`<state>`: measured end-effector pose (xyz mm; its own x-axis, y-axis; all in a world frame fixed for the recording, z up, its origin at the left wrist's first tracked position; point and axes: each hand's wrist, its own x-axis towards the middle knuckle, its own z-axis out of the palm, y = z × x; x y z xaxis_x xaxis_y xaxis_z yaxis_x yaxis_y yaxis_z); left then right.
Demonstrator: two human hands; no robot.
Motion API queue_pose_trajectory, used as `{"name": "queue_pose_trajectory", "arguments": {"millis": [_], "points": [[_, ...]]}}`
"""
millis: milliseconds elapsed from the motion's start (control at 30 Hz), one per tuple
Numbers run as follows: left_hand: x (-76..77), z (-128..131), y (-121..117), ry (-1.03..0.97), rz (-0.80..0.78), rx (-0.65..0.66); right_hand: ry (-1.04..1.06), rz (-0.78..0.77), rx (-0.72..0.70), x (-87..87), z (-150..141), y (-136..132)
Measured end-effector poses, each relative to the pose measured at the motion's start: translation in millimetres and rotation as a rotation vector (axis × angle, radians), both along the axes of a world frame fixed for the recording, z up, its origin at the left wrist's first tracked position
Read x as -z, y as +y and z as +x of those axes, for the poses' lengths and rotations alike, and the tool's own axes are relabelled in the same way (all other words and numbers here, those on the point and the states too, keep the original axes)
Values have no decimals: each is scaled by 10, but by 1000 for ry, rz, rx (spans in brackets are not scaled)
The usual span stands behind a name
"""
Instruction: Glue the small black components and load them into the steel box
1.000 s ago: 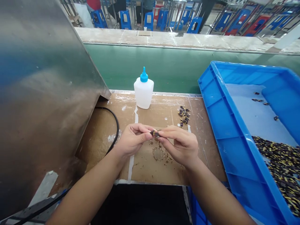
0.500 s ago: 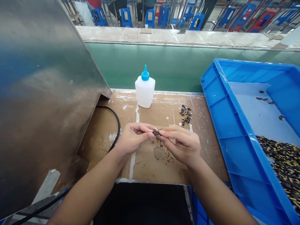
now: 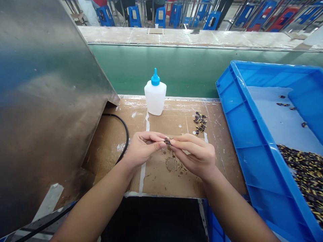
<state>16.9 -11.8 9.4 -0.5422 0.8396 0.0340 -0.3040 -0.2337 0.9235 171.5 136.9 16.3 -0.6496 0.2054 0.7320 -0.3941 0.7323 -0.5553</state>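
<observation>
Between the fingertips of both hands is a small dark part with brassy bits point(image 3: 167, 141), largely covered by the fingers. My left hand point(image 3: 143, 147) pinches its left end between thumb and forefinger. From the other side, my right hand point(image 3: 195, 153) grips it with thumb and fingers closed. Both hands hover over the cardboard-covered bench point(image 3: 174, 185), above a stained patch with a round slotted mark. Behind the right hand lies a small pile of similar black and brass parts point(image 3: 200, 123). A white squeeze bottle point(image 3: 155, 99) with a blue nozzle cap stands upright beyond the hands.
A large blue crate point(image 3: 254, 144) on the right holds a heap of the small parts point(image 3: 302, 171). At left rises a metal housing point(image 3: 50, 101), with a black cable point(image 3: 125, 131) curving beside it. Green belt point(image 3: 191, 72) runs behind the bench; stools point(image 3: 135, 16) stand beyond.
Both hands stay nearly in place, still pinching the small part, which looks slightly turned between the fingertips. The camera view has shifted a little.
</observation>
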Motion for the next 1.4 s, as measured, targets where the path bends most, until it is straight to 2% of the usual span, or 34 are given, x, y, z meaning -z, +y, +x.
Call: {"name": "queue_pose_trajectory", "arguments": {"millis": [133,333,533,733,867,1133,1400], "points": [[-39,7,-12,134,-65,-72,-24,110,65,29,3,-4],[-27,77,8,313,-63,-178,-14,168,111,8,-33,-4],[-2,129,58,340,-135,-254,-34,187,213,11,-57,16],[-12,154,60,270,-230,-234,3,195,238,56,-59,48],[-8,187,67,272,-190,-267,21,228,212,34,-63,39],[4,207,50,427,-76,-319,63,212,191,36,-53,-1],[25,205,44,559,-56,-346,55,211,188,32,-40,-8]]}}
